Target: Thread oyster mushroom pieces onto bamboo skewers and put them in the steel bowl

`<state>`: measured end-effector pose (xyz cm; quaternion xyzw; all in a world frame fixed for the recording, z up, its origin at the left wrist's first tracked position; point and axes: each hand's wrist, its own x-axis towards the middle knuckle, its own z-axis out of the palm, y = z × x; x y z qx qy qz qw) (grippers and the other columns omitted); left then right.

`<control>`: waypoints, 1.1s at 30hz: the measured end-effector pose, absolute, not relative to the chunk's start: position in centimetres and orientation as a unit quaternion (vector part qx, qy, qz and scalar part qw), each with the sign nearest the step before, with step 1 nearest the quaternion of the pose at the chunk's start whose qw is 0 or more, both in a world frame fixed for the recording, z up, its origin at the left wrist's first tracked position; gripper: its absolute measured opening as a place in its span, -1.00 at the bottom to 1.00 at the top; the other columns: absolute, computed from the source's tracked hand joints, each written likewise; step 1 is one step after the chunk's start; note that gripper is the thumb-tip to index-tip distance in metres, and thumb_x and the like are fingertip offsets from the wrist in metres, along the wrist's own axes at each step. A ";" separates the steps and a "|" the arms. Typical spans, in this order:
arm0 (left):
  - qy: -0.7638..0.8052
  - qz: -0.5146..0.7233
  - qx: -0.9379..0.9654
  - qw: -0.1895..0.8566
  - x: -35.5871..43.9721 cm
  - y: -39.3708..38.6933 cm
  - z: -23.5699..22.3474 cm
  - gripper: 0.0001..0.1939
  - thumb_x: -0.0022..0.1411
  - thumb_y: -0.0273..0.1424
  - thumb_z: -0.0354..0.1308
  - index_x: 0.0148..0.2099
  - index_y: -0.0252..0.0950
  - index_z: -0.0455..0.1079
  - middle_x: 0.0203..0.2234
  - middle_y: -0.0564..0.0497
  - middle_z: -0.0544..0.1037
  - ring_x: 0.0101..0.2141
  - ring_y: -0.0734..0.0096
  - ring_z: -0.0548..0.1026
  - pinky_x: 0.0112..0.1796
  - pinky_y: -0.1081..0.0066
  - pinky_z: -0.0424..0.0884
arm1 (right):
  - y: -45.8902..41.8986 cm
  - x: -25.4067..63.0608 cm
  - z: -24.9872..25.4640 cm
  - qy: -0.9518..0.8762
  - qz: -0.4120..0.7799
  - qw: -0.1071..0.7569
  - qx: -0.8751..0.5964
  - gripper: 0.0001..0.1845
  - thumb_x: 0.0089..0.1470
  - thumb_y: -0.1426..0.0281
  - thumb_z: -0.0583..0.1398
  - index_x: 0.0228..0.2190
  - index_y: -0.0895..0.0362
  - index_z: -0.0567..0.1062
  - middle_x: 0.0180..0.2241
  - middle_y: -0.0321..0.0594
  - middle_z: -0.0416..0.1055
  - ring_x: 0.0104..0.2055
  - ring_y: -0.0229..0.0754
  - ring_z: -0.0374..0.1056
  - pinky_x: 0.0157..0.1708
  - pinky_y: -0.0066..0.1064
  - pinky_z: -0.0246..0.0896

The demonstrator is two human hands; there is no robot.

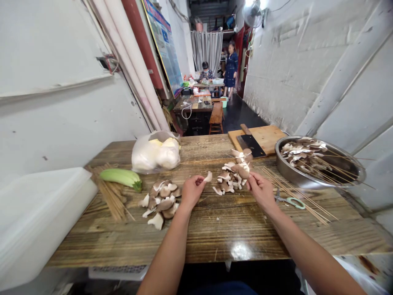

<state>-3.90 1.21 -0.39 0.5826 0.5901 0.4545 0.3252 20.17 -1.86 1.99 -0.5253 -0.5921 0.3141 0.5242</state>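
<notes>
Nearest: bare front strip of the wooden tabletop (221, 233), below both hands. Translucent white bin (46, 221) stands well to the left of the left hand.

Hands apart, over the tabletop. Left hand (193, 190): thumb and fingertips pinched on a small pale mushroom piece (208, 177). Right hand (260, 189): fingers closed on a larger brown-capped mushroom (241, 170), held at the far edge of a loose mushroom heap (226, 182) that lies between the hands.

Just left of the left hand: second heap of torn mushroom pieces (162, 203), caps and pale undersides mixed. Just right of the right hand: scissors (295, 202) with pale green handles, near a few loose sticks (302, 196).

Farther left of the left hand: fanned bundle of thin sticks (111, 200), a green squash (119, 178) touching it. Beyond the left hand, leftward: clear bag (141, 157) with pale contents, identity uncertain.

Beyond the right hand, to the right: metal basin (285, 170) of mushrooms, sticks projecting over its rim. Straight beyond: cutting board (272, 137), dark-bladed cleaver (251, 144) resting partly on it.

Far back, beyond both hands: wooden bench (216, 114), tables, two people.
</notes>
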 end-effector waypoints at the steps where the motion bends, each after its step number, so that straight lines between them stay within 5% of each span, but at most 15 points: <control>1: 0.598 0.450 0.588 0.306 -3.9 1.3 -0.6 -0.91 -0.08 -0.37 0.23 -0.43 -0.24 0.48 -0.56 0.01 0.47 -0.51 0.40 0.35 -0.38 0.43 0.20 | -1.9 20.1 2.0 -0.592 0.314 0.523 -0.527 -0.67 0.11 0.19 0.03 -0.53 0.16 0.36 -0.70 -0.39 0.15 -0.65 -0.36 0.02 -0.62 -0.51 -0.08; 6: 0.526 0.439 0.683 0.255 -3.2 0.9 -0.6 -0.87 0.02 -0.33 0.18 -0.33 -0.21 0.49 -0.44 -0.03 0.45 -0.38 0.34 0.34 -0.26 0.38 0.19 | -1.9 20.1 2.0 -0.593 0.311 0.524 -0.526 -0.68 0.10 0.20 0.03 -0.51 0.16 0.36 -0.70 -0.39 0.15 -0.64 -0.36 0.02 -0.62 -0.51 -0.08; 13: 0.505 0.228 0.807 0.202 -1.3 -0.3 -0.6 -0.67 0.09 -0.34 0.10 -0.05 -0.14 0.40 -0.26 -0.09 0.38 -0.17 0.19 0.26 -0.14 0.24 0.10 | -2.0 19.6 1.9 -0.621 0.331 0.492 -0.512 -0.67 0.10 0.21 0.02 -0.54 0.15 0.35 -0.71 -0.38 0.14 -0.64 -0.34 0.03 -0.60 -0.50 -0.04; 16: 0.511 0.217 0.811 0.187 -1.1 -0.6 -0.5 -0.74 0.08 -0.30 0.11 -0.14 -0.15 0.42 -0.19 -0.08 0.36 -0.12 0.17 0.23 -0.12 0.21 0.07 | -2.1 19.4 1.7 -0.626 0.353 0.477 -0.507 -0.70 0.10 0.21 0.02 -0.48 0.16 0.37 -0.71 -0.39 0.12 -0.64 -0.34 0.04 -0.61 -0.50 -0.05; 20: 0.504 0.251 0.799 0.213 -1.3 -0.7 -0.2 -0.84 -0.05 -0.31 0.23 -0.37 -0.23 0.41 -0.18 -0.05 0.39 -0.11 0.17 0.24 -0.12 0.23 0.07 | -2.0 19.5 1.0 -0.654 0.348 0.455 -0.494 -0.68 0.13 0.23 0.00 -0.53 0.15 0.34 -0.70 -0.39 0.13 -0.63 -0.34 0.05 -0.59 -0.50 -0.05; 23: 0.493 0.297 0.766 0.288 -1.6 -0.5 -0.2 -0.87 -0.07 -0.33 0.23 -0.44 -0.25 0.37 -0.45 0.01 0.44 -0.34 0.31 0.33 -0.25 0.33 0.15 | -2.0 19.5 0.5 -0.681 0.339 0.435 -0.482 -0.66 0.14 0.24 0.00 -0.57 0.14 0.32 -0.69 -0.39 0.13 -0.61 -0.34 0.06 -0.55 -0.50 -0.04; 26: 0.530 0.377 0.672 0.354 -2.2 0.2 -0.5 -0.84 -0.08 -0.30 0.22 -0.47 -0.27 0.37 -0.60 0.07 0.41 -0.51 0.42 0.32 -0.39 0.42 0.17 | -2.1 19.3 0.2 -0.691 0.356 0.418 -0.470 -0.68 0.14 0.25 0.00 -0.55 0.14 0.33 -0.70 -0.40 0.13 -0.62 -0.33 0.06 -0.56 -0.50 -0.04; 33: 0.500 0.574 0.386 0.522 -3.7 1.2 0.3 -0.72 -0.19 -0.30 0.32 -0.39 -0.33 0.41 -0.56 0.08 0.43 -0.54 0.56 0.31 -0.45 0.49 0.22 | -2.7 18.5 0.6 -0.729 0.374 0.356 -0.449 -0.67 0.13 0.26 0.00 -0.58 0.13 0.32 -0.72 -0.40 0.16 -0.63 -0.32 0.08 -0.59 -0.51 -0.02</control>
